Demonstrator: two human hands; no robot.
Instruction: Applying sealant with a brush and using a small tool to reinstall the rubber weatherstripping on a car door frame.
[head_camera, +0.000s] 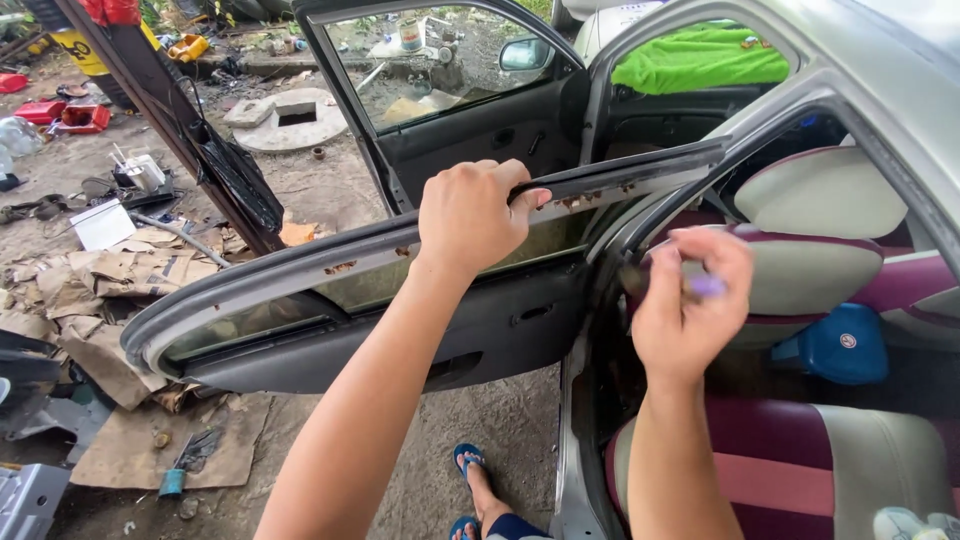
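- Left hand (468, 215): fist closed over the top edge of the rear car door (400, 300), gripping the rubber window-sill strip (600, 185) where it lifts away from the frame.
- Right hand (690, 300): fingers pinched together on a small purple-tipped object (707, 286), blurred, held just beside the door's rear edge near the door opening; its kind cannot be told.
- Door: swung open, glass lowered most of the way, rust spots dotted along the top edge beneath the strip.
- Step in hand, judged: working the strip along the door's top edge, the left hand steadying it while the right tends the rear end.
- Next move, judged: calls for a firm, even grip along the strip so it does not kink, and care for the fingers at the rusted metal edge.
- Surroundings: front door (470, 110) also open ahead; maroon-and-cream rear seat (800, 470) at the lower right; flattened cardboard (130, 270) on the ground at left; a sandalled foot (470, 462) below.
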